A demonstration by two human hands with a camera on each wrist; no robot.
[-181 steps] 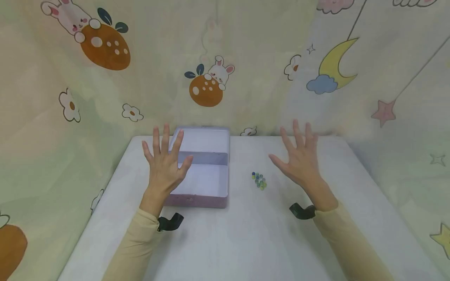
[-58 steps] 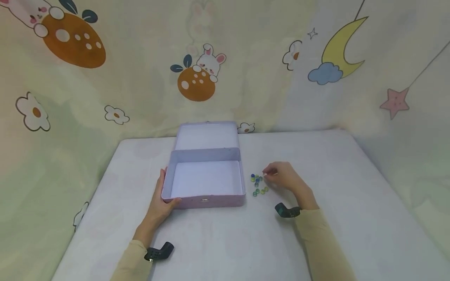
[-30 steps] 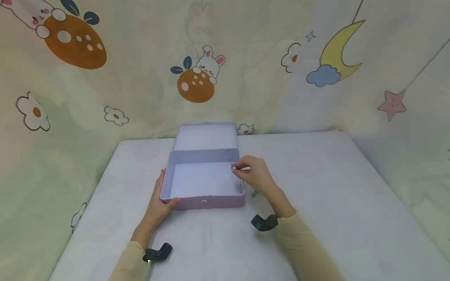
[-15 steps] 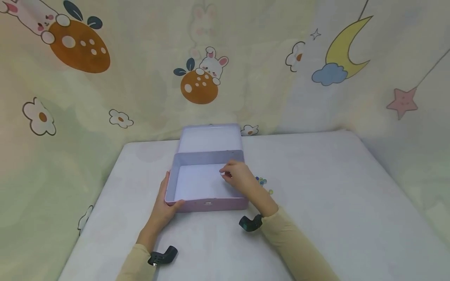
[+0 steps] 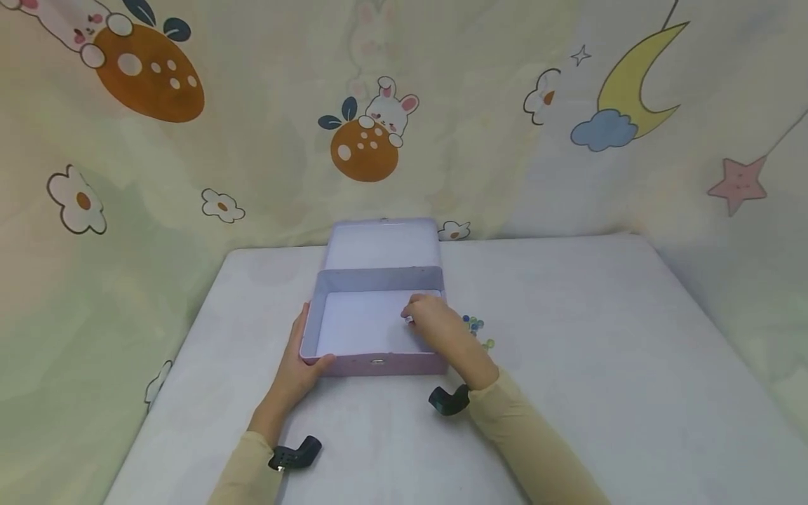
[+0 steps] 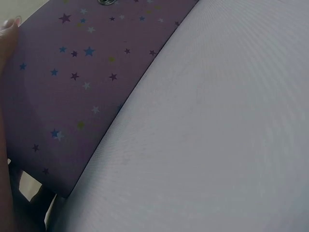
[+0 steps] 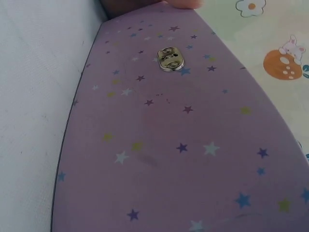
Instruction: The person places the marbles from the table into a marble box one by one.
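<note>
An open tin box (image 5: 379, 364), lilac outside and white inside, stands on the table with its lid laid back. My left hand (image 5: 297, 372) holds its front left corner, thumb on the front rim and fingers along the left side. That thumb (image 6: 8, 38) also shows in the left wrist view, against the star-printed front wall (image 6: 87, 96). Over the right part of the inside, my right hand (image 5: 435, 326) pinches a small pale marble (image 5: 408, 320), mostly hidden by the fingers. Several blue, green and yellow glass marbles (image 5: 473, 325) lie right of the box, partly behind the right forearm.
The white table (image 5: 568, 337) extends around the box. A metal clasp (image 7: 170, 59) sits on the box's front wall. Behind the table hangs a printed cloth (image 5: 467, 140). Each wrist wears a black camera mount (image 5: 449, 400).
From the raised start, my left hand came to hold the box. My right hand went to the marbles, then carried one leftward over the box, and now sits slightly lower inside it.
</note>
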